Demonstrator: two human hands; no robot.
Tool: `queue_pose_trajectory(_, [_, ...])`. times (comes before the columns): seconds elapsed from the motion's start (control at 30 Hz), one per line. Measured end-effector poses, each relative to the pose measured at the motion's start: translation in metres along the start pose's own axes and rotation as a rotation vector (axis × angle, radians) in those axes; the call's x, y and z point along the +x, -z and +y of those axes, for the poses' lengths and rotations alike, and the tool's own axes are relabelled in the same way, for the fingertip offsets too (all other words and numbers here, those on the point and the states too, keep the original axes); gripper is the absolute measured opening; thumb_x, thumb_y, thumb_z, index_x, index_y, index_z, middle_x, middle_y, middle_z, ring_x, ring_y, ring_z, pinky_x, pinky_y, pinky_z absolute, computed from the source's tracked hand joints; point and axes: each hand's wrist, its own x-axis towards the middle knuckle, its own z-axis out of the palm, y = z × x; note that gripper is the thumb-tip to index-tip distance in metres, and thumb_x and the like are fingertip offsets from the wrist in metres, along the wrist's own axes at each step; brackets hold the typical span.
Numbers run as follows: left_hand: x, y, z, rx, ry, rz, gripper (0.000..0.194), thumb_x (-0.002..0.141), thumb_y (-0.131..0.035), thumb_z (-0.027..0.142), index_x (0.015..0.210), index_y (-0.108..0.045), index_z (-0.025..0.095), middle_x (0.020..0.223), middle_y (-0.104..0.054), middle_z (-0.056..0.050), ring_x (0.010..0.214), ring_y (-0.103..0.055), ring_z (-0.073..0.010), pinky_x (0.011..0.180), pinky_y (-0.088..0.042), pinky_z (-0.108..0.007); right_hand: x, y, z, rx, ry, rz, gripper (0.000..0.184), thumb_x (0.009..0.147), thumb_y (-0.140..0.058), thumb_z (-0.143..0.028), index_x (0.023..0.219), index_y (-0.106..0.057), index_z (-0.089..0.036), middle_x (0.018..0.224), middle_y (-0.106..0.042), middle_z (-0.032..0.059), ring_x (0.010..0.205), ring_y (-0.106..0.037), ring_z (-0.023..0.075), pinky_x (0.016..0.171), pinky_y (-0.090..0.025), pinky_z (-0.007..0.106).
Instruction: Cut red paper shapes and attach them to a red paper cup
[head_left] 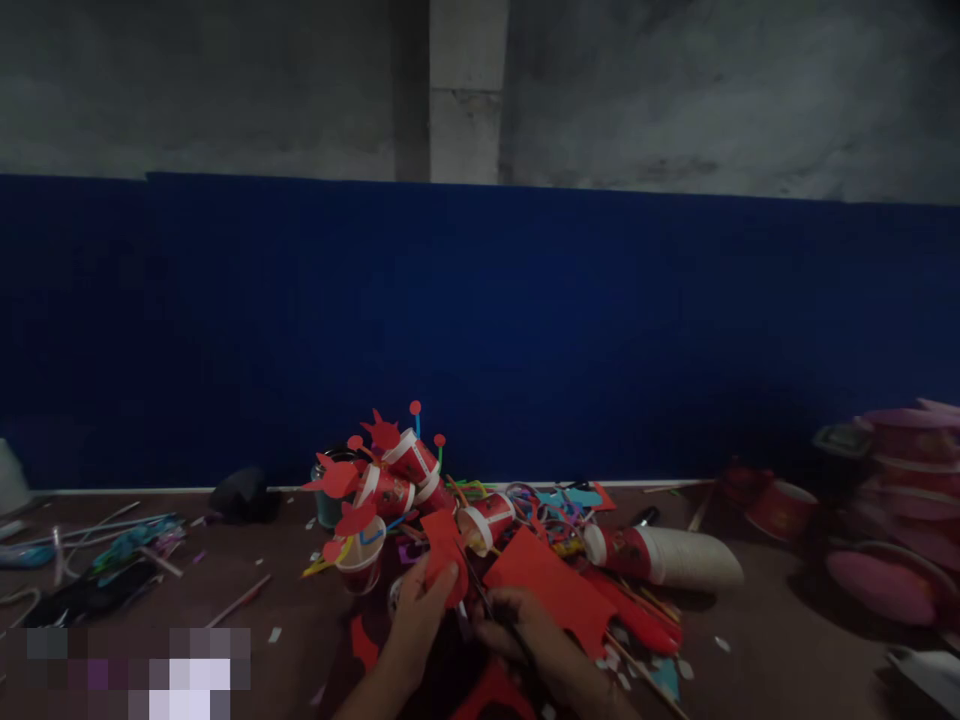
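- A blue panel (480,320) stands behind the worktop (247,610), below a grey wall (675,90).
- The worktop is brown and littered with paper scraps, sticks and bent coloured stems.
- At the far right, a pile of pink and red things (915,470) is blurred; what it holds cannot be told.
- Right of centre, the cup stack (690,558) lies on its side, white cups nested one in another with a red one at the left end.
- The red sheet (551,590) lies between that stack and the hands, one edge cut unevenly.
- The left hand (427,615) is closed, thumb over fingers, pinching the red piece (444,555) at the centre front.
- The right hand (525,625) is curled shut round the scissors (491,605), their blades beside the red piece; how wide they stand cannot be told.
- A dark jar (328,500) stands behind the decorated cups; its contents are hidden.
- The upright cup (360,560), left of the left hand, has blue and yellow stems at its rim.
- Behind it, tilted red-and-white cups (412,460) are heaped together, with red cutouts and round-tipped stems.
- The tipped cup (491,520) lies just behind the hands, mouth toward the left; something pale shows inside, too unclear to name.
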Motion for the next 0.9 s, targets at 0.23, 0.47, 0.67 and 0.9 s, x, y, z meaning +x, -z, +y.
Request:
queue_pose_trajectory(0.23, [0.0, -0.001, 0.0, 0.001, 0.038, 0.012, 0.043, 0.057, -0.072, 0.048, 0.085, -0.067, 0.015, 0.08, -0.07, -0.005, 0.072, -0.062, -0.0206, 0.062, -0.048, -0.027, 0.004, 0.003, 0.01, 0.014, 0.015, -0.037, 0.037, 0.063, -0.068, -0.049, 0.074, -0.055, -0.016, 0.052, -0.048, -0.0072, 0.041, -0.041, 0.0043, 0.041, -0.033, 0.016])
queue_pose_trajectory(0.47, [-0.005, -0.003, 0.007, -0.05, 0.061, 0.001, 0.041, 0.057, -0.072, 0.046, 0.084, -0.067, 0.016, 0.085, -0.07, -0.006, 0.075, -0.062, -0.0207, 0.064, -0.048, -0.027, 0.0, -0.003, 0.0, -0.066, 0.014, 0.038, 0.035, 0.065, -0.063, -0.049, 0.071, -0.056, -0.016, 0.05, -0.046, -0.0077, 0.036, -0.036, 0.0029, 0.035, -0.028, 0.015])
queue_pose_trajectory(0.67, [-0.005, -0.003, 0.007, -0.075, 0.079, -0.007, 0.043, 0.058, -0.072, 0.045, 0.088, -0.067, 0.016, 0.084, -0.07, -0.005, 0.072, -0.063, -0.0198, 0.063, -0.049, -0.027, 0.0, -0.005, -0.009, -0.089, -0.065, 0.055, 0.034, 0.063, -0.064, -0.048, 0.069, -0.057, -0.015, 0.044, -0.041, -0.0096, 0.031, -0.031, 0.002, 0.032, -0.025, 0.015])
queue_pose_trajectory(0.9, [-0.006, -0.002, 0.009, -0.141, 0.092, -0.068, 0.045, 0.058, -0.073, 0.043, 0.092, -0.066, 0.015, 0.081, -0.07, -0.005, 0.072, -0.064, -0.0199, 0.065, -0.05, -0.029, 0.004, 0.004, 0.002, 0.007, -0.079, 0.009, 0.048, 0.063, -0.066, -0.031, 0.107, -0.047, -0.021, 0.049, -0.05, -0.0109, 0.031, -0.036, 0.0038, 0.031, -0.026, 0.014])
